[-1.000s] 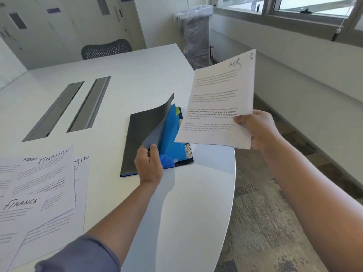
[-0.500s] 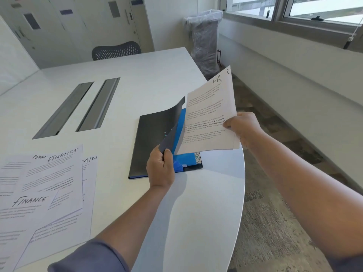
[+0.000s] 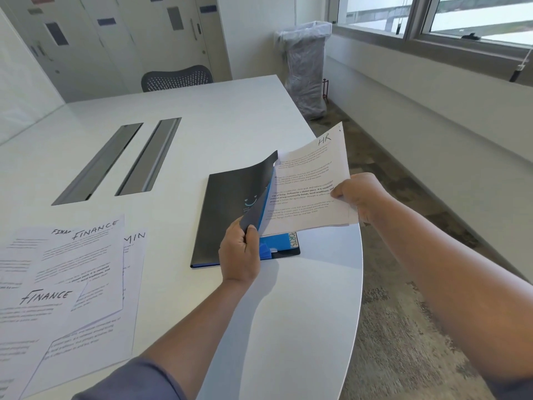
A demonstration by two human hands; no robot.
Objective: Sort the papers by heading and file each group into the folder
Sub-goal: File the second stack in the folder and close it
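Pinched between the thumb and curled fingers of the left hand [image 3: 240, 252], the near right corner of the dark cover [image 3: 261, 194] is lifted clear of the folder [image 3: 225, 217], which lies flat near the rounded edge of the white table [image 3: 230, 116] with its long axis running away from the person. Just beyond and to the right, the HR papers [image 3: 308, 186] are gripped at their right edge by the right hand [image 3: 360, 197], thumb on top, and their left edge is seen passing under the raised cover, above the blue dividers [image 3: 277, 245]. The opening thus lies to the left of that grip, so a leftward slide along the short axis of the folder is judged to be what the coming move calls for. To the near left, well apart, sheets headed FINANCE [image 3: 72, 272] are spread over a partly covered one [image 3: 135, 241] showing only "MIN", not yet filed.
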